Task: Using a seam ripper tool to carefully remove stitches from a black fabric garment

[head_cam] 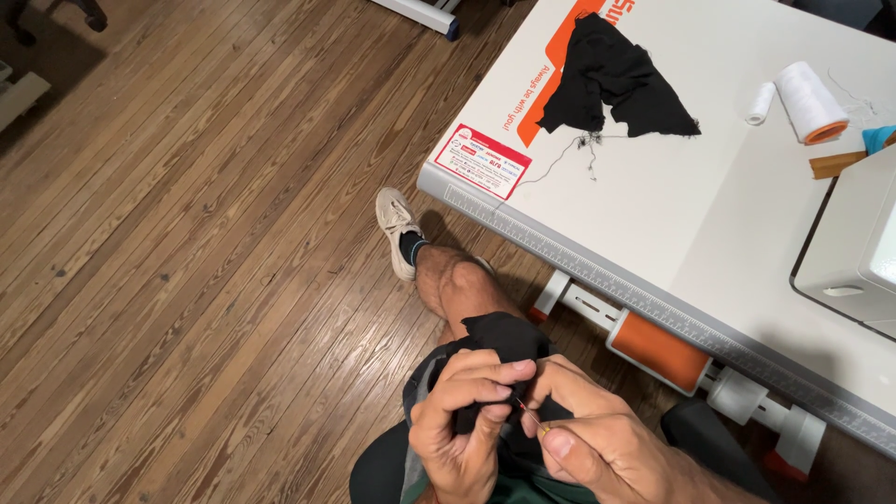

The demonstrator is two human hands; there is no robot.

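**Hand-sewing on black fabric, seam state not readable**

Both hands sit lowest in frame, over the lap. Left hand (467,420) is closed on a bunched piece of black cloth (504,341), fingers curled over the top edge, thumb underneath. Right hand (597,439) is pinched shut, thumb and forefinger together on what looks like a thin needle (525,409); its tip meets the cloth right at the left fingertips. Thread too fine to make out.

Cloth hangs over the knee, clear of the table.

Progress, my read: needle is at the fabric, so a stitch is in hand. Finished stitches don't show, black on black and folded, so I can't tell how much seam is done or left.

On the white work table (709,205):
- second black fabric piece (616,79), loose threads trailing from its lower edge, untouched
- white thread cone (808,101) lying on its side, small white spool (761,103) just beside it
- corner of a white machine (854,247) at the right edge

Ruler strip along the table's near edge. Wooden floor (187,261) left, one foot in a light shoe (397,229) near the table corner.
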